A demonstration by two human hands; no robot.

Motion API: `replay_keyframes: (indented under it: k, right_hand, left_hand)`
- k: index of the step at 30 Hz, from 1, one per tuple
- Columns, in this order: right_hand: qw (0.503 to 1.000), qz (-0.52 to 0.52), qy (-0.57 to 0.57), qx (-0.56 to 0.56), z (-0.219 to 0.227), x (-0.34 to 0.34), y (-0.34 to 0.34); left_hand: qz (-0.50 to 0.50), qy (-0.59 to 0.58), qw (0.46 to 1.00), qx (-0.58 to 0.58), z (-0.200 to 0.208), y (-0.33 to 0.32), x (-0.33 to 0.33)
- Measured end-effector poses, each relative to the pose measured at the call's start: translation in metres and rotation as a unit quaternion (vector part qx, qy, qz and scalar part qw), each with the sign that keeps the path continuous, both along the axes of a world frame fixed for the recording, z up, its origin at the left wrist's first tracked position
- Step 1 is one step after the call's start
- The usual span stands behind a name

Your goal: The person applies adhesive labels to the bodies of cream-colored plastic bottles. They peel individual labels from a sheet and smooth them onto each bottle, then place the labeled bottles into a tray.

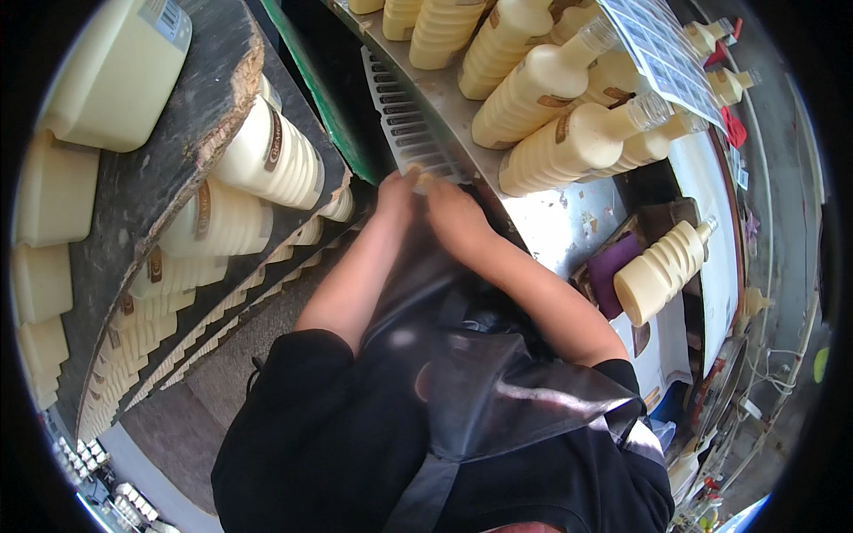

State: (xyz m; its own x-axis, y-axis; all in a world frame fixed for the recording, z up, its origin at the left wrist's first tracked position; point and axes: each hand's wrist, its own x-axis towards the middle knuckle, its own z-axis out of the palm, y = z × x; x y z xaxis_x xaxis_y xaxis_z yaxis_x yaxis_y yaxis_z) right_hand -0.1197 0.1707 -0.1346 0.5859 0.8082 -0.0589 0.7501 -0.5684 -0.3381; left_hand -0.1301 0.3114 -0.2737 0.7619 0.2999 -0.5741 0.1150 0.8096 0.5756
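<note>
The left hand (pixel 397 197) and the right hand (pixel 458 216) meet in front of the person's body, their fingers drawn close around a small pale piece (pixel 423 183). The piece lies between the two sets of fingertips; it is too small and partly covered to tell what it is, or whether each hand is clamped on it or merely touches it. Both hands are just beside the near end of a slotted metal strip (pixel 404 111), which runs away between a green edge (pixel 311 98) and the counter (pixel 564 213).

On the counter, to the right, cream-coloured ribbed bottles (pixel 533 93) with clear necks stand close together, and a printed sheet (pixel 662 53) hangs over some of the necks. Farther right, well apart from the hands, a single cream bottle (pixel 662 271) is tilted beside a purple piece (pixel 613 275). To the left, dark boards (pixel 173 142) with rough edges carry rows of similar containers (pixel 271 155). The person wears a shiny black apron (pixel 475 382).
</note>
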Motion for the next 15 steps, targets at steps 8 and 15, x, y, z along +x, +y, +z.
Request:
replay_keyframes:
  k: [8, 15]
  right_hand:
    - [0.984, 0.025, -0.159, -0.073, -0.040, 0.025, 0.031]
    - [0.995, 0.007, -0.094, -0.017, -0.042, 0.037, 0.024]
  left_hand:
    - [0.025, 0.017, 0.999, -0.041, 0.027, 0.002, -0.011]
    - [0.043, -0.024, 0.990, -0.131, 0.032, 0.003, -0.012]
